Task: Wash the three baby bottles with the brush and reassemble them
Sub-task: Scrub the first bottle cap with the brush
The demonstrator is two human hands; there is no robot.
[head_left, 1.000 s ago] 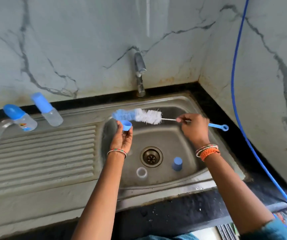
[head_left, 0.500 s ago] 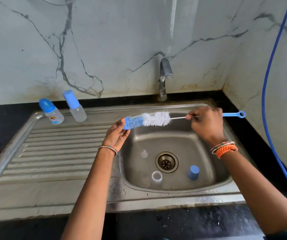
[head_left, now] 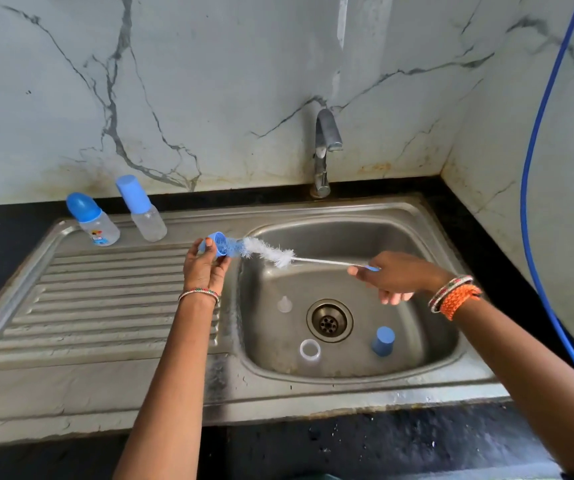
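Left hand is holding a small blue collar ring above the seam between drainboard and basin, thumb and fingertips pinching it, opening facing 3 o'clock. Right hand is gripping the bottle brush near its blue handle end, index and thumb closing on the wire stem, the other fingers curling loosely below. Brush is lying nearly level over the basin, white bristles mid-span, blue tip sitting inside the ring at the 9 o'clock end. Sink is holding three loose parts on its floor: clear nipple at 9 o'clock of the drain, clear bottle at roughly 7 o'clock of the drain with its open mouth facing the camera, blue cap at 4 o'clock, all apart from each other. Two assembled bottles are standing at 11 o'clock of the left hand on the back edge of the drainboard: round-capped bottle with a printed label, and just beside it at its 3 o'clock a tall-capped bottle, both leaning in the wide-angle view. Tap is sitting at 12 o'clock of the basin, no water visibly running. Blue hose is hanging down the right wall. Bangles are showing on both wrists.
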